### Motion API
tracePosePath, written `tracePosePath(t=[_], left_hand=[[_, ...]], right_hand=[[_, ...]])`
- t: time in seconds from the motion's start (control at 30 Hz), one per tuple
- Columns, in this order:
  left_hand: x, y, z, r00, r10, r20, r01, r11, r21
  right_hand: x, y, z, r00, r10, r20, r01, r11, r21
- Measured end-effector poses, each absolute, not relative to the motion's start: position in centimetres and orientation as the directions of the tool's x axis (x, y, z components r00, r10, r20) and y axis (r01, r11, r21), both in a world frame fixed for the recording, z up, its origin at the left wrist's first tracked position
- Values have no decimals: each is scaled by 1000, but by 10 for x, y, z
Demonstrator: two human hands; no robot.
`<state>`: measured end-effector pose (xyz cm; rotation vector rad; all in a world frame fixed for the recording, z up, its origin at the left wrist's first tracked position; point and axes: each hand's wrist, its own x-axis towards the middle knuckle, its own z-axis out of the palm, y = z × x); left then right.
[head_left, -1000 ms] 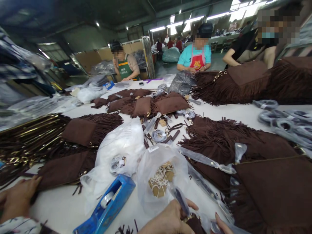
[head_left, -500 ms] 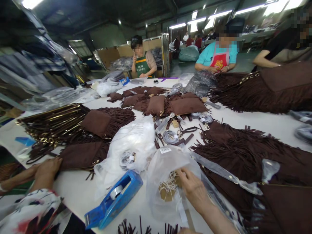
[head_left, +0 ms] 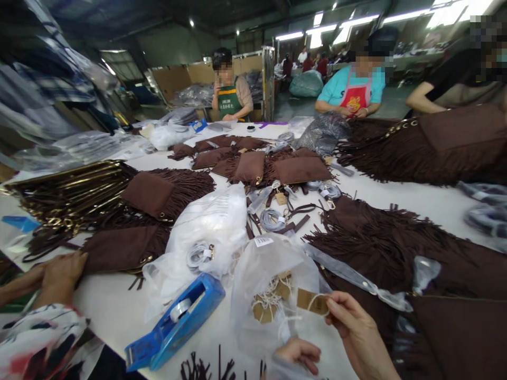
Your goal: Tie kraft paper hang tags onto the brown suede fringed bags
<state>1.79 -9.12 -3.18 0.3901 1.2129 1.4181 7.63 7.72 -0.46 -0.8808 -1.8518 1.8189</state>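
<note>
My right hand (head_left: 352, 324) pinches a brown card hang tag (head_left: 312, 302) by its end, with a white string loop hanging from it. It holds the tag over the right side of a translucent plastic bag (head_left: 243, 295), where more brown tags (head_left: 264, 311) and tangled white strings show. Below it, at the bottom edge, my left hand (head_left: 299, 354) has loosely bent fingers and shows nothing between them. Translucent plastic lies across its wrist. A blue tape dispenser (head_left: 178, 322) stands left of the bag. Dark brown fringe (head_left: 206, 369) shows at the bottom edge.
Brown fringed bags (head_left: 455, 332) cover the right side. Coiled straps (head_left: 271, 220) and a white plastic bag (head_left: 209, 221) lie ahead. At left, a co-worker's hand (head_left: 63, 272) touches a brown pouch (head_left: 119, 248). Other people stand across the table.
My right hand has drawn a tag out from the tag bag and moved right and slightly down. My left hand has risen into view from the bottom edge. The view has shifted slightly.
</note>
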Motion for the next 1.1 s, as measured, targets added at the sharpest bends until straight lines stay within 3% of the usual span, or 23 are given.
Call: tracePosePath(t=[0.13, 0.2, 0.33, 0.47, 0.6, 0.77, 0.93, 1.1], left_hand=[[27, -86, -39, -397, 781, -483, -788, -20, 616], [30, -82, -36, -441, 714, -545, -829, -91, 552], [30, -72, -25, -481, 639, -600, -828, -106, 551], [32, -62, -12, -448, 773, -450, -788, -103, 607], [38, -57, -7, -371, 839, -398, -790, -60, 610], [39, -64, -10, -404, 771, -493, -762, 15, 648], [38, -69, -15, -443, 715, -541, -738, 52, 673], [42, -69, -18, -527, 687, -500, -692, -5, 722]], right_hand=[[94, 70, 1, -648, 640, -413, 94, -471, -877], [99, 65, 4, -616, 618, -488, 51, -588, -808], [107, 57, 9, -547, 678, -491, 24, -574, -818], [110, 50, 9, -555, 716, -423, -11, -515, -857], [112, 46, 1, -531, 803, -272, -21, -333, -943], [125, 48, -15, -447, 894, -30, 99, 16, -995], [138, 50, -23, -488, 861, 147, 319, 332, -887], [145, 50, -20, -624, 696, 356, 333, 649, -684]])
